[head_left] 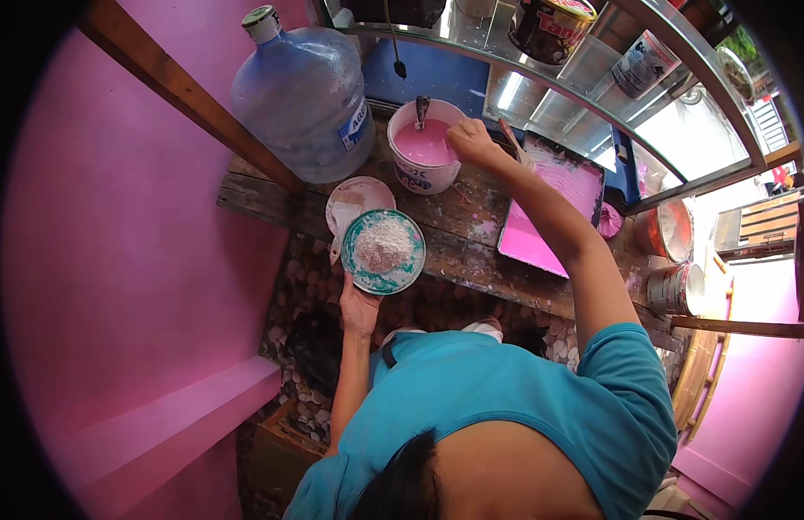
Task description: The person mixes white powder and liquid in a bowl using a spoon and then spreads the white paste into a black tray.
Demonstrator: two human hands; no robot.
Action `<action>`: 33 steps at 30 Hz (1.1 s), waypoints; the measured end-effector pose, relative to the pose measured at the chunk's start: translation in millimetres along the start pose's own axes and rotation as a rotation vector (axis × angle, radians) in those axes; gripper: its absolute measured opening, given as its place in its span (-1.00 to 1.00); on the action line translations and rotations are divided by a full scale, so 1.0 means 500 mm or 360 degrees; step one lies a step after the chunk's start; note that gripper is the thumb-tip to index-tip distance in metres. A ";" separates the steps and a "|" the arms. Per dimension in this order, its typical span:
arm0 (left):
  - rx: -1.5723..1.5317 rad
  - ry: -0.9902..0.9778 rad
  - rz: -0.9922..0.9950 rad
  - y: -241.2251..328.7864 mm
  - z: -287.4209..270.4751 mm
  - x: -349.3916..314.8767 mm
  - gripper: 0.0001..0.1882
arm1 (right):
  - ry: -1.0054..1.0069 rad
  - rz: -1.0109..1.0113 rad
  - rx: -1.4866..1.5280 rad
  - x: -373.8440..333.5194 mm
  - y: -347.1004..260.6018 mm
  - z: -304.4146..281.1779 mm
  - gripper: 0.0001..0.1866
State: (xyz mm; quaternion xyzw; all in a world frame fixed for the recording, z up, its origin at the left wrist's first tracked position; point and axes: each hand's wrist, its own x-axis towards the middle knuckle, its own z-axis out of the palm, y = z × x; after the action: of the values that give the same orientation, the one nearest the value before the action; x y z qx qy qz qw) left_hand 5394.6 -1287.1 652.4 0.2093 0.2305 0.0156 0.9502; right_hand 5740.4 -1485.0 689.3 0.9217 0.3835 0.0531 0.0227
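My left hand [359, 310] grips the near edge of a teal bowl [358, 271] from below. A heap of whitish powder [384, 243] fills its middle. Over the right rim of a white bucket [423, 179] is my right hand [473, 141], its fingers closed. What they hold, if anything, is hidden. Pink paint [426, 146] lies in the bucket, and a dark-handled tool [422, 111] leans inside at the far rim. Just beyond the bowl, a paintbrush [338, 227] rests across a round, pink-stained lid [377, 192].
A paint tray [532, 241] with pink paint lies right of the bucket, a brush [516, 143] at its far left edge. A large water jug [306, 104] stands at left on the wooden bench [458, 251]. Glass shelving [584, 121] holds tins. Two used cans [677, 290] stand at right.
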 end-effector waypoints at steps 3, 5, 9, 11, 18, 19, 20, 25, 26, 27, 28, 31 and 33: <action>-0.0019 0.0032 0.0031 0.000 -0.017 -0.014 -0.50 | -0.0101 0.0068 0.0154 0.024 -0.015 0.009 -0.92; -0.0042 0.0054 0.0036 0.001 -0.026 -0.024 -0.50 | -0.0088 0.0187 0.0207 0.033 -0.015 0.011 -0.90; -0.0169 0.0056 0.0041 0.002 -0.050 -0.034 -0.52 | -0.0140 0.0234 0.0098 0.035 -0.004 0.016 -0.88; -0.0172 0.0083 0.0073 0.007 -0.053 -0.046 -0.52 | -0.0022 0.0089 -0.0079 0.035 -0.038 -0.048 -0.88; -0.0093 0.0081 0.0129 0.014 -0.037 -0.036 -0.51 | 0.0346 -0.0423 -0.0501 0.140 0.002 -0.016 -0.91; -0.0081 0.0101 0.0145 0.014 -0.039 -0.035 -0.51 | 0.0438 -0.0510 -0.0624 0.156 0.021 0.015 -0.88; -0.0072 0.0148 0.0184 0.017 -0.046 -0.043 -0.51 | 0.0451 -0.0589 -0.0728 0.171 0.017 0.019 -0.89; -0.0026 0.0126 0.0164 0.012 -0.057 -0.049 -0.47 | 0.0261 -0.0729 -0.0710 0.167 0.044 0.002 -0.92; -0.0019 0.0140 0.0174 0.013 -0.059 -0.051 -0.46 | 0.0202 -0.0710 -0.0620 0.167 0.046 -0.012 -0.93; -0.0039 0.0133 0.0161 0.011 -0.062 -0.051 -0.47 | 0.0140 -0.0687 -0.0538 0.164 0.053 -0.025 -0.94; -0.0054 0.0118 0.0145 0.011 -0.063 -0.046 -0.47 | 0.0258 -0.0614 -0.0523 0.154 0.063 -0.041 -0.97; -0.0076 0.0086 0.0106 0.008 -0.053 -0.032 -0.48 | -0.0016 -0.0462 -0.0302 0.120 0.134 -0.097 -0.88; -0.0097 0.0069 0.0074 0.011 -0.052 -0.030 -0.48 | -0.0120 -0.0077 0.0203 0.103 0.156 -0.134 -0.86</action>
State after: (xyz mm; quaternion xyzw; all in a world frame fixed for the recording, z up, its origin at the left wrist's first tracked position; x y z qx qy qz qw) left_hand 5370.0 -1273.9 640.2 0.1852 0.2454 0.0492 0.9503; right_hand 5823.7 -1503.7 766.2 0.9131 0.4073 -0.0066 -0.0204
